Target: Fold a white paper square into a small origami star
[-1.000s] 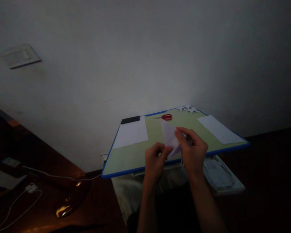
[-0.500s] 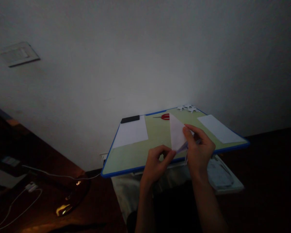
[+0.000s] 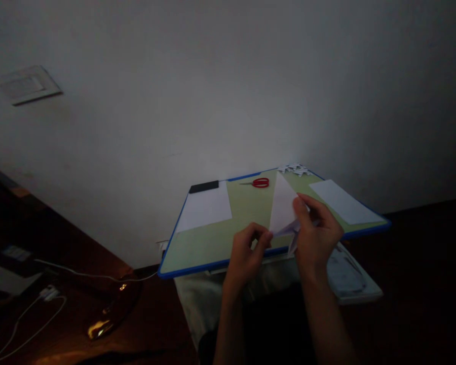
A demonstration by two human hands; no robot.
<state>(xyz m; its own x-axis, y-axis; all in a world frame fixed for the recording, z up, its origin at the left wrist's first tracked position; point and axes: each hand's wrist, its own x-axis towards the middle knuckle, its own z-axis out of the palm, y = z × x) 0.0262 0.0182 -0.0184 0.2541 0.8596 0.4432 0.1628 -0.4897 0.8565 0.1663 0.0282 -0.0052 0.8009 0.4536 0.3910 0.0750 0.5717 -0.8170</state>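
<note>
A folded sheet of white paper [image 3: 283, 208] stands up above the front half of the table, its pointed tip toward the wall. My right hand [image 3: 317, 230] is closed on the paper's right side, thumb in front and fingers behind. At the lower left corner of the sheet, my left hand [image 3: 249, 251] pinches with thumb and forefinger. Below the right thumb the folds hang loose, partly hidden by that hand. Beyond the paper, red-handled scissors [image 3: 260, 183] lie on the green tabletop [image 3: 201, 251].
White sheets [image 3: 207, 208] lie at the left under a dark flat object [image 3: 204, 186]. Another white sheet [image 3: 344, 202] is at the right. Several folded paper pieces [image 3: 294, 169] are piled at the back edge. The wall [image 3: 228, 101] stands behind; a white cable [image 3: 95, 276] runs at the left.
The paper and both hands have shifted slightly right. The scissors' handles, partly covered before, now show fully.
</note>
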